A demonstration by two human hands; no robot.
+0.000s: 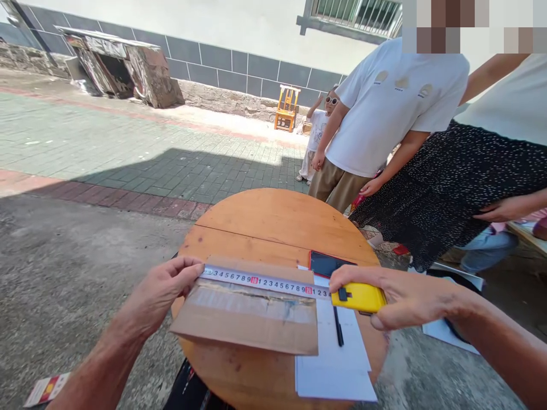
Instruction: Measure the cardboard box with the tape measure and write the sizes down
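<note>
My right hand (397,299) grips the yellow case of a tape measure (361,297). Its white blade (277,286) is pulled out to the left, across the top of a flat brown cardboard box (256,333) with clear tape along it. At the blade's far end, my left hand (171,285) pinches the tip between thumb and fingers, by the box's left edge. Numbers past the red 20 mark show beside the case. White paper sheets (337,378) lie partly under the box, with a black pen (339,330) on them. A dark phone with a red edge (327,263) lies behind the blade.
Everything rests on a round wooden table (273,216). Close to its far right side stand a person in a white T-shirt (384,114) and another in a dark speckled skirt (448,176). A child (317,128) and a wooden chair (287,108) are farther off by the wall.
</note>
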